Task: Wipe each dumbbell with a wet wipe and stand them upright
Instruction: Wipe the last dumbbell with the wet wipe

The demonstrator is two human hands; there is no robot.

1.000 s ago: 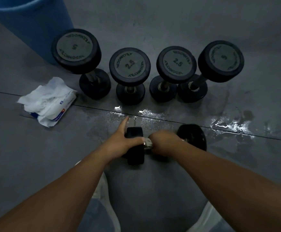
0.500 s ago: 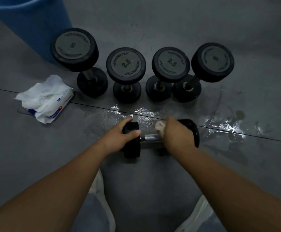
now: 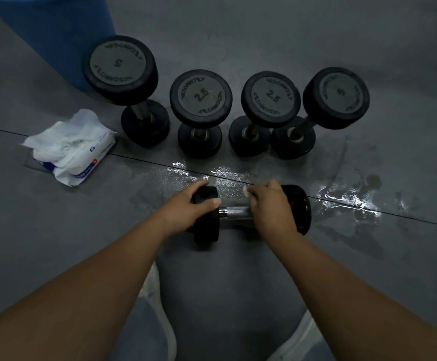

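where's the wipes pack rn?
In the head view, the wipes pack lies at the left, just left of the leftmost upright dumbbell and nearer the camera than the blue bin.

**Covered, cropped and smeared around the two hands**

The right hand (image 3: 272, 207) hid nearly all of the wet wipe (image 3: 245, 191), leaving only a blurred white scrap past its knuckles. Its fingers also covered the stretch of the lying dumbbell (image 3: 207, 233) handle beneath them and part of the head just beyond. The left hand (image 3: 186, 212) curled over the other head and masked its outer side. Well beyond the fingertips, the blue bin (image 3: 56, 35) was cut by the top edge, the wipes pack (image 3: 82, 157) print was too small to read, and the far-right upright dumbbell (image 3: 337, 97) had a smeared number. The left forearm (image 3: 95, 282) and right forearm (image 3: 342, 282) ran off the bottom edge.
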